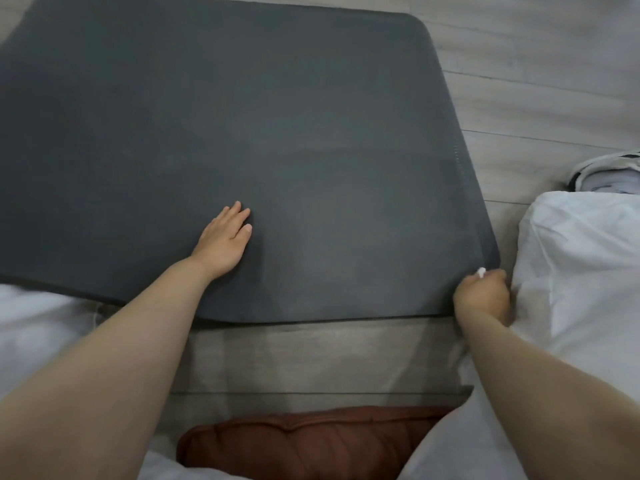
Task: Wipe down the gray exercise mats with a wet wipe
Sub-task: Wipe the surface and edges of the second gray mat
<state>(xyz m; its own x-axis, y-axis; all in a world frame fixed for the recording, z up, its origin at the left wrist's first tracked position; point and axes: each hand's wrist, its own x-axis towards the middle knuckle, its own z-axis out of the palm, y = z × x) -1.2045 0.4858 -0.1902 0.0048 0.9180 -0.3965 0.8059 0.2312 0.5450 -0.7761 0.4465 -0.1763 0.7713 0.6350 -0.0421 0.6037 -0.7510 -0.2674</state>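
A dark gray exercise mat (277, 116) lies flat on the floor and fills most of the head view. My left hand (225, 237) rests flat on the mat near its front edge, fingers straight and together. My right hand (483, 296) is at the mat's near right corner, fingers curled around a white wet wipe (481, 271); only a small bit of the wipe shows above the knuckles.
Light wood-look floor (536, 81) surrounds the mat. My white-trousered knees (581, 271) flank the mat's near edge. A brown cushion (311, 441) lies beneath me at the bottom. A white shoe (609, 171) sits at the right edge.
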